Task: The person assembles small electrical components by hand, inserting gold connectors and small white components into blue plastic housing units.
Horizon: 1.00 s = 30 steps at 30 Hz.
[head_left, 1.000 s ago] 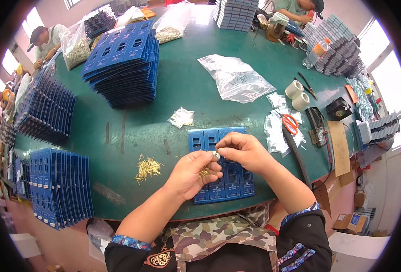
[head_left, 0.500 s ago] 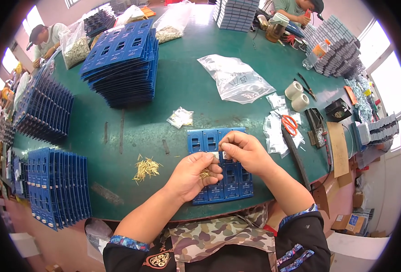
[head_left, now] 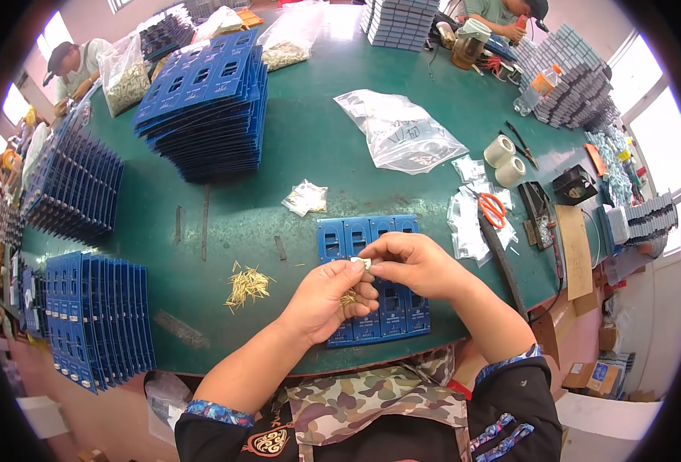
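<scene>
My left hand (head_left: 329, 299) is closed, its thumb and forefinger pinching a small white block-shaped part (head_left: 366, 263). Several thin brass-coloured pins (head_left: 348, 297) lie in its curled fingers. From the other side my right hand (head_left: 413, 266) closes thumb and forefinger on the same white part; anything smaller between those tips is hidden. Just beneath both hands lies a blue circuit-board panel (head_left: 390, 308) with rectangular cutouts, partly covered by them. A loose heap of brass-coloured pins (head_left: 248, 286) rests on the green table (head_left: 225, 323), left of my left hand.
Tall stacks of blue panels (head_left: 202, 108) and a row of upright ones (head_left: 98, 319) occupy the left side. Ahead lies a clear plastic bag (head_left: 402, 131). Small packets (head_left: 467, 227), orange-handled scissors (head_left: 492, 211) and white rolls (head_left: 510, 172) are at right. Co-workers sit across the table.
My right hand has shifted slightly left and its fingertips have come onto the white part, which shows tilted up between both hands. My left hand stays nearly in place.
</scene>
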Tool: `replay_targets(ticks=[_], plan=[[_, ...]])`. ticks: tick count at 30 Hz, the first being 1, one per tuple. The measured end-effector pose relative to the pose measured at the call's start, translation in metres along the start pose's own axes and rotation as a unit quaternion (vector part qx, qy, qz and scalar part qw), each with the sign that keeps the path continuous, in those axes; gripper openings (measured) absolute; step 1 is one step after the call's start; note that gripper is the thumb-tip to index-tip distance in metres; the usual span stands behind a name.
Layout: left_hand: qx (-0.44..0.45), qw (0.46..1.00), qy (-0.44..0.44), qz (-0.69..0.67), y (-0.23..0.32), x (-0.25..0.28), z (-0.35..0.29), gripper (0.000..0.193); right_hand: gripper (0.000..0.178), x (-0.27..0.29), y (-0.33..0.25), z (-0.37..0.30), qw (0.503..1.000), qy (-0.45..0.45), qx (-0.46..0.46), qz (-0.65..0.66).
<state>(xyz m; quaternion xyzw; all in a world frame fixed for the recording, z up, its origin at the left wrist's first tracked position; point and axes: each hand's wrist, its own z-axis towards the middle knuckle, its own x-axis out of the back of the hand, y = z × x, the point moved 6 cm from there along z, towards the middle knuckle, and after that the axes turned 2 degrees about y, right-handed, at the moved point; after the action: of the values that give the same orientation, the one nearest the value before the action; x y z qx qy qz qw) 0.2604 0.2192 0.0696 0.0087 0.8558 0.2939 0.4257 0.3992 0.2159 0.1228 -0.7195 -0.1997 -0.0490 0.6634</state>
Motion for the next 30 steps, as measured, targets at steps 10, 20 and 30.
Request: replay_targets(ticks=[10, 20, 30], plan=[[-0.017, 1.000, 0.014, 0.011, 0.005, 0.005, -0.001, 0.032, 0.017, 0.023, 0.021, -0.005, 0.992, 0.034, -0.091, 0.079], [-0.012, 0.999, 0.050, 0.006, 0.006, 0.005, 0.000, 0.026, 0.010, 0.047, 0.029, 0.007, 0.969, 0.163, 0.080, -0.168], [-0.013, 0.999, 0.039, 0.005, 0.007, 0.004, 0.000, 0.026, 0.010, 0.042, 0.025, 0.009, 0.961, 0.161, 0.052, -0.220]])
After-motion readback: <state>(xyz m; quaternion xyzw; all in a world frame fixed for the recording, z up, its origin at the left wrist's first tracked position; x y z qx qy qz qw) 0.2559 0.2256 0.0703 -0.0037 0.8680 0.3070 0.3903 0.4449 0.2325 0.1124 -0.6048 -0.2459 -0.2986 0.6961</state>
